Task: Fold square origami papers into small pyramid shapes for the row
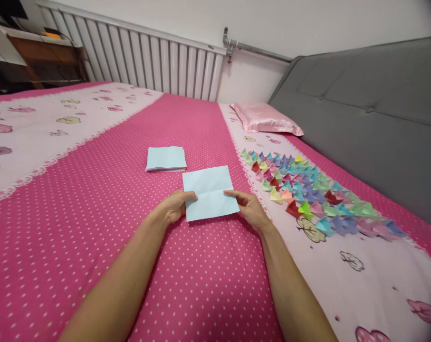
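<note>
A light blue square sheet of paper (210, 192) with a crease across its middle lies on the pink dotted bedspread (129, 199). My left hand (174, 207) pinches the sheet's left edge with thumb on top. My right hand (249, 208) pinches its right edge the same way. Just beyond the sheet lies a small stack of light blue paper (166, 158), untouched.
To the right, several folded paper shapes (308, 190) in many colours lie in rows on the pale strip of the bedspread. A pink pillow (265, 118) rests by the grey padded headboard (372, 114). A white radiator (147, 57) lines the far wall.
</note>
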A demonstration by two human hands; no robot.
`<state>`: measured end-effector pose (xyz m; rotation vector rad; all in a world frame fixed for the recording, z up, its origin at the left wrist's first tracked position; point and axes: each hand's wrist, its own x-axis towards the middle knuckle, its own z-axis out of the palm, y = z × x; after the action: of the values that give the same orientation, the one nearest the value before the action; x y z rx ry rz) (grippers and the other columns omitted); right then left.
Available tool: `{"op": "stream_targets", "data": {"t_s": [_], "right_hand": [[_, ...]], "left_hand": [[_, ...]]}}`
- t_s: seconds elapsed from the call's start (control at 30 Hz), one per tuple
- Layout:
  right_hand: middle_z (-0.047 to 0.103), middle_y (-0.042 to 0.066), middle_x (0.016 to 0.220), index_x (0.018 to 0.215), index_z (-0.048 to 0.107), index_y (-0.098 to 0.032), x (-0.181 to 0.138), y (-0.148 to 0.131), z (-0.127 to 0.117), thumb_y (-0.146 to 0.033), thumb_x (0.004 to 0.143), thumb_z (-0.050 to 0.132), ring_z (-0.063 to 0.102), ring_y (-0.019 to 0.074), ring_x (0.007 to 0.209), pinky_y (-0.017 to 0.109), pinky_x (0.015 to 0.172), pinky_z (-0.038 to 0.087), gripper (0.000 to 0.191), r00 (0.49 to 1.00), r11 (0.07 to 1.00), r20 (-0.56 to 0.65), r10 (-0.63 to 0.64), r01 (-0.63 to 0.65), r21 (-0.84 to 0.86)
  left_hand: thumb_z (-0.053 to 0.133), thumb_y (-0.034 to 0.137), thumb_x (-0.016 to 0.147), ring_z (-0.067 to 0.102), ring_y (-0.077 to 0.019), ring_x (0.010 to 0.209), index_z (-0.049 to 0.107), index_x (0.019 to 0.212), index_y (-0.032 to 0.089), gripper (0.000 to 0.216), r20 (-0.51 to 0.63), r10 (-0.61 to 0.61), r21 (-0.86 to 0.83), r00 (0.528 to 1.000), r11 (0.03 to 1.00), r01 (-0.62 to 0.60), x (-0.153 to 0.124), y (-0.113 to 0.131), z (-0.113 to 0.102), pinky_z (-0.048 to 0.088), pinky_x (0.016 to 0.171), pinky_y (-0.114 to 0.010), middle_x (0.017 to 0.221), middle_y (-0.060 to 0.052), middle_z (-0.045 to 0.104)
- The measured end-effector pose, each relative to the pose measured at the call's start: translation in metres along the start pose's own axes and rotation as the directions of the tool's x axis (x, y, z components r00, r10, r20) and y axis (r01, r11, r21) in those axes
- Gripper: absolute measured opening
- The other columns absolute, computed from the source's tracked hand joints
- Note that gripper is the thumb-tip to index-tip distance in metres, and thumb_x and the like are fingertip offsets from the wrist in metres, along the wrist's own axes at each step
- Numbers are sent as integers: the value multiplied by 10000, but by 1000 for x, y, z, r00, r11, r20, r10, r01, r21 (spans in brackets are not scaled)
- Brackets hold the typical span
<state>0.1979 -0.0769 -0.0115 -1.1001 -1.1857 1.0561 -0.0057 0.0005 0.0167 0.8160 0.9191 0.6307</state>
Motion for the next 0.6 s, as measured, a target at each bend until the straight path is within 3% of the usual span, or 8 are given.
{"op": "stream_targets", "data": {"t_s": [0.2,0.4,0.47,0.6], "right_hand": [[674,54,1045,975,686,-226,0,4,-2,-211,593,742,630,217,930,363,826,488,386,999,998,24,28,-27,-50],[685,63,989,859,715,-202,1,4,-3,-232,557,759,640,226,860,347,744,508,307,999,993,22,42,-40,-110],[683,71,979,827,718,-196,0,3,-1,-255,541,770,639,232,850,352,731,515,296,999,993,23,49,-46,-104],[680,60,945,766,723,-217,-1,0,4,-282,536,775,633,229,851,355,741,511,245,999,994,12,40,-39,-103]], "left_hand": [[581,41,563,644,-177,625,600,1029,72,467,80,-10,107,997,994,2,-6,0,2,519,578,-254,781,-89,712],[695,135,619,659,-197,804,613,1033,94,424,222,-9,84,975,996,-10,-9,0,2,522,738,-257,915,-105,704],[685,193,669,660,-199,814,617,1021,83,374,213,-8,26,977,1000,2,-8,-1,3,522,755,-253,911,-118,703],[582,196,764,662,-216,823,589,1062,66,325,90,-36,-115,995,992,46,-4,0,7,539,748,-280,904,-133,700]]}}
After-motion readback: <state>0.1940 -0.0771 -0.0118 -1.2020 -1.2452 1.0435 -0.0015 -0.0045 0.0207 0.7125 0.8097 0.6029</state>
